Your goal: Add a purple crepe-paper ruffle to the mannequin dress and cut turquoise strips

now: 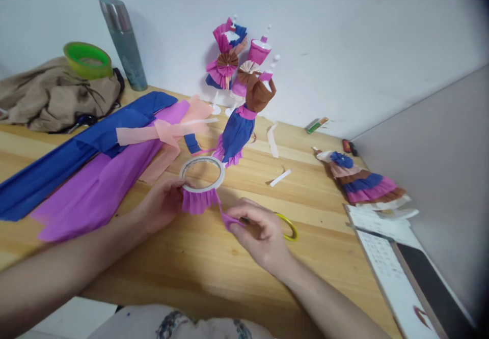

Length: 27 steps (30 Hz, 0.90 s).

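My left hand [167, 201] is closed on the left edge of a thin white roll of tape [221, 176]. A pleated purple crepe paper ruffle [198, 202] hangs from the roll's near side. At the ruffle's right end, a narrow purple tail runs to my right hand [262, 232], whose thumb and fingers pinch this crepe paper strip [228, 220]. Just behind the right hand shows a yellow loop [291, 227], like a scissors handle, the rest covered. Beyond the roll stands a small mannequin in a brown, blue and purple paper dress [239, 130].
Blue crepe paper [76, 150] and purple crepe paper [110, 191] lie on the left. Behind are a flask [128, 49], a green tape roll [86, 59] and brown cloth [49, 92]. More dressed mannequins [225, 59] stand at the wall. A layered paper dress [367, 181] lies right.
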{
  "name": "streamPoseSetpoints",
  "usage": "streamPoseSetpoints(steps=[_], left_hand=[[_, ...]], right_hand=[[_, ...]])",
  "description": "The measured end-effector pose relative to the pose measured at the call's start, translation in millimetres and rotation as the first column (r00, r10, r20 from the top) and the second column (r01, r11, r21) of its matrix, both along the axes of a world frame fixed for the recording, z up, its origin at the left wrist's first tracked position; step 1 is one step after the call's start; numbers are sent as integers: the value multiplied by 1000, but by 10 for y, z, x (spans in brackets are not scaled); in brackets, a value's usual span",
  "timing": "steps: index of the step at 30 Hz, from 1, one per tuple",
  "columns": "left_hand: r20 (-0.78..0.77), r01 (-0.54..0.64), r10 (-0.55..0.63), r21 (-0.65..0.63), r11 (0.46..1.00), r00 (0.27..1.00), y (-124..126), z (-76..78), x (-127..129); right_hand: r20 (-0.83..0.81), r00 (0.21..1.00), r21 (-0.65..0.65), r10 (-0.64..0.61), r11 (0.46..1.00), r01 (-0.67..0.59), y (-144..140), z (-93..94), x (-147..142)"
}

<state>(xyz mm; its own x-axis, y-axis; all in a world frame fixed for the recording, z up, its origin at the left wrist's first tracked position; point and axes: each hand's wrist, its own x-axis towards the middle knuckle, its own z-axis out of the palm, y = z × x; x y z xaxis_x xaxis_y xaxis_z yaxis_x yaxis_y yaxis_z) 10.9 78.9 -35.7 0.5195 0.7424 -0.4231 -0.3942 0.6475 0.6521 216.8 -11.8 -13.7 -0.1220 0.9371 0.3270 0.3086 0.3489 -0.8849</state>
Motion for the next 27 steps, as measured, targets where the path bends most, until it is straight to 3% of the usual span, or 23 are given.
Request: streamPoseSetpoints(steps=[3, 7, 10, 13, 15, 18, 20, 22, 26, 27], left_hand=[[-14, 67, -66, 81, 994, 998, 23, 21, 3], [-87, 152, -133, 279, 948, 987, 58, 61, -53], [-177, 214, -155, 389, 896, 972, 52, 110, -109], [-260, 353, -259, 441, 825, 930, 22, 151, -134], [-284, 430, -335, 420, 799, 899, 0, 160, -132], [-299, 502, -411, 376, 779, 861, -21, 163, -121], [-310, 494, -396, 376, 784, 864, -20, 175, -116], [-313, 453, -346, 394, 800, 884, -4, 195, -114], [-329, 408, -280, 436, 802, 902, 60, 181, -104], [-293, 365, -255, 429, 826, 922, 76, 157, -102]], right_hand=[[101, 987, 89, 124, 987, -133, -32, 26, -64], [241, 959, 133, 149, 974, -185, -64, 81, -78], [225, 973, 198, 46, 976, -91, -35, 159, 54], [237, 965, 349, -113, 937, 24, 82, 286, 240], [352, 933, 393, -79, 917, -70, 189, 371, 332], [492, 858, 336, 147, 877, -343, 324, 431, 376], [551, 793, 283, 259, 836, -469, 368, 412, 360], [606, 740, 240, 291, 820, -520, 376, 360, 338], [638, 723, 203, 266, 847, -491, 348, 246, 345], [634, 733, 209, 249, 857, -471, 340, 223, 358]])
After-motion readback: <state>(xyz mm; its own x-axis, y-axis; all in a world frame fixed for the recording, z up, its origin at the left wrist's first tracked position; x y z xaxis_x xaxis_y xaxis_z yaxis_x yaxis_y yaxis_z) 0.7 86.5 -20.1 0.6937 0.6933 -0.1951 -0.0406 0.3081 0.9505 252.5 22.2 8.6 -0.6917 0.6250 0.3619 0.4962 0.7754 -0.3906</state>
